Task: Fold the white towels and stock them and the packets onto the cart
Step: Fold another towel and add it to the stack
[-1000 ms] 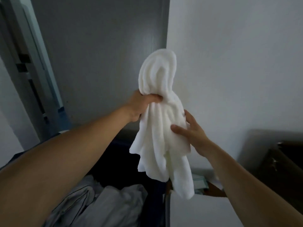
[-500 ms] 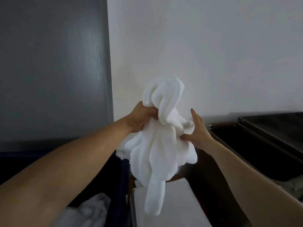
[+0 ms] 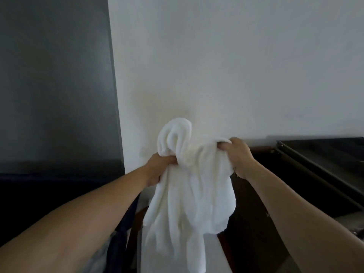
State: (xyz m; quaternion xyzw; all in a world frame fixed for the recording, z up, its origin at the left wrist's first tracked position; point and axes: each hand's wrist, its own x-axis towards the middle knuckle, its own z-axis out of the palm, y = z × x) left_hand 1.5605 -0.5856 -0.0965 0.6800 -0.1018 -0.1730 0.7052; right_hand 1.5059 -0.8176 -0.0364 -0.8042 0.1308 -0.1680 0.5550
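Centre frame, before the white wall [image 3: 236, 66], the towel [image 3: 193, 194] hangs in the air between both hands. The left hand [image 3: 157, 168] has its fingers [image 3: 169, 159] clenched round a bunched neck, with a loop standing above. The right hand [image 3: 239, 156] grasps the top edge further right. I judge the hands are held apart to spread the cloth for folding.

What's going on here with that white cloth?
A person is holding a white towel up in front of a pale wall. The left hand grips a bunched part near its top; the right hand grips an upper edge off to the side, so the cloth hangs partly spread. It is crumpled, not yet folded. A dark tray sits to the right.
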